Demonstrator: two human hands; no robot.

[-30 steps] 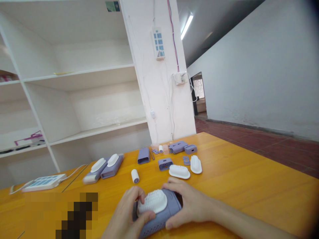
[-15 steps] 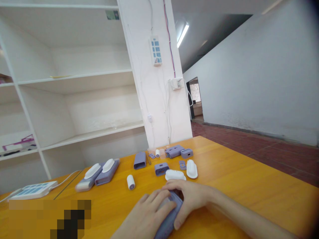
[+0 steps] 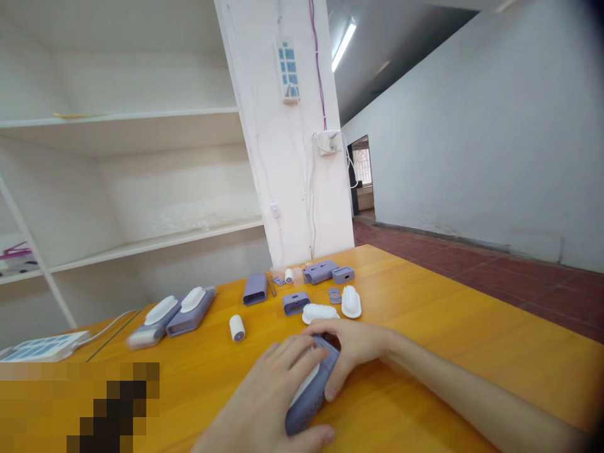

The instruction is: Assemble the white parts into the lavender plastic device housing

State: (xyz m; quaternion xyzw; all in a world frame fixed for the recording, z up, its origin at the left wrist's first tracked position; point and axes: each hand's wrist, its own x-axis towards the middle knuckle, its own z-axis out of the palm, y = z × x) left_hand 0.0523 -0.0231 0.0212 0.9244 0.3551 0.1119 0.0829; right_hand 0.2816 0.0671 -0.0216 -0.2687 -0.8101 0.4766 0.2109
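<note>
Purple casing point(image 3: 314, 397) in both hands point(image 3: 278, 393) point(image 3: 357, 343) (white pieces point(image 3: 350, 303) point(image 3: 319, 313) just beyond).

Left grip point(image 3: 276, 390) beside curled right grip point(image 3: 356, 348)

"Is this a home?"

"More like a small workshop: loose purple plastic casings point(image 3: 253, 284) and white plastic parts point(image 3: 351, 303) cluster toward the bench's point(image 3: 406, 296) far corner."

"And the room?"

"Open white shelving point(image 3: 165, 115) beyond the far edge, a power strip point(image 3: 289, 72) on the pillar point(image 3: 290, 163), exposed cables point(image 3: 321, 88), a fluorescent tube point(image 3: 343, 45) overhead, red tiled floor point(image 3: 425, 248) past the right edge."
</note>
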